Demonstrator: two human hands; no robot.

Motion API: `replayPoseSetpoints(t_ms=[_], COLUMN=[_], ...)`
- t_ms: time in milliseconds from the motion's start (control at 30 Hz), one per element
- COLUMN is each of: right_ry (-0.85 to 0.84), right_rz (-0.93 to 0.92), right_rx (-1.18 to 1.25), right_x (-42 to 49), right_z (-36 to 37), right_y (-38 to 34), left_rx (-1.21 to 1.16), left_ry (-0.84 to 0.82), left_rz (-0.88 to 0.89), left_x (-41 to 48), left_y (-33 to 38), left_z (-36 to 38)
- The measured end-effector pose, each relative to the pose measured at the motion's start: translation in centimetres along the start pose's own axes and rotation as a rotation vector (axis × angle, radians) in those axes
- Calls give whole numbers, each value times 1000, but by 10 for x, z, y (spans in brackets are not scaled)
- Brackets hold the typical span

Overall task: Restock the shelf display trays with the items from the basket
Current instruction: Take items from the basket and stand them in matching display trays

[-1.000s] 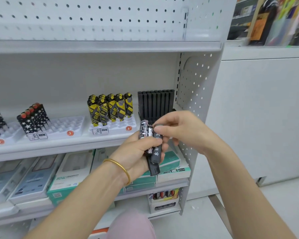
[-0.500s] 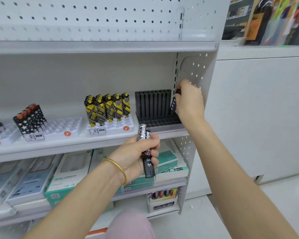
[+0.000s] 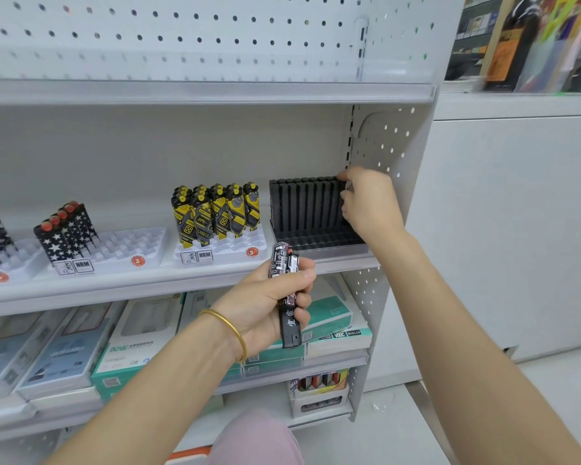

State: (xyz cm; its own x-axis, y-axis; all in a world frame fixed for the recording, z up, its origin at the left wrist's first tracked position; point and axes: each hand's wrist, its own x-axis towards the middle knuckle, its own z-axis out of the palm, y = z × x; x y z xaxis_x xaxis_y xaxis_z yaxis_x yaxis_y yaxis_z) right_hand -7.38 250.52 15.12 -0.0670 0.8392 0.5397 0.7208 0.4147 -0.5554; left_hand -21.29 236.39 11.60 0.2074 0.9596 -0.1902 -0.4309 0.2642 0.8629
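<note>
A: What is standing at the left of the shelf (image 3: pixel 148 286)?

B: Star-patterned lighters (image 3: pixel 66 229) are standing upright at the back left corner of a white tray (image 3: pixel 138 243). Just right of that, yellow-and-black lighters (image 3: pixel 215 213) are filling the back rows of a second white tray (image 3: pixel 254 241).

A: And the hands?

B: The left hand (image 3: pixel 265 300) is hovering in front of the shelf edge, near where the second white tray is meeting the black tray (image 3: pixel 316 245). Its fingers and thumb are wrapping tightly round a bundle of lighters (image 3: pixel 287 283) held upright, with patterned tops poking above the fist and dark ends sticking out below. A gold bangle (image 3: pixel 228 327) is sitting on that wrist.

A: Further right?

B: The black tray is sitting at the shelf's right end, with black lighters (image 3: pixel 306 203) lining its back row. The right hand (image 3: pixel 369 203) is reaching to the right end of that row, fingers curling against it. I cannot tell whether they are pinching a lighter, because the hand is hiding the spot.
</note>
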Motion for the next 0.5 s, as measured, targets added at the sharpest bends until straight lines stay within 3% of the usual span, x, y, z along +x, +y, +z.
replayPoseSetpoints(t_ms=[167,233,333,500], right_ry=[139,118,-174,-622], right_rz=[-88,-98,3,-25], right_rx=[-81,25,336,462], right_x=[-22,-37,-56,-71], right_z=[-14,-20,-27,-27], right_y=[-12,-25,-43,-53], left_rx=[43,70,106,162], left_ry=[-26,-34,-32,-76], left_rz=[26,46,85,133], left_x=[-4,-5,-6,-10], left_y=[1,3,4,7], left_z=[-2,-3,-5,-11])
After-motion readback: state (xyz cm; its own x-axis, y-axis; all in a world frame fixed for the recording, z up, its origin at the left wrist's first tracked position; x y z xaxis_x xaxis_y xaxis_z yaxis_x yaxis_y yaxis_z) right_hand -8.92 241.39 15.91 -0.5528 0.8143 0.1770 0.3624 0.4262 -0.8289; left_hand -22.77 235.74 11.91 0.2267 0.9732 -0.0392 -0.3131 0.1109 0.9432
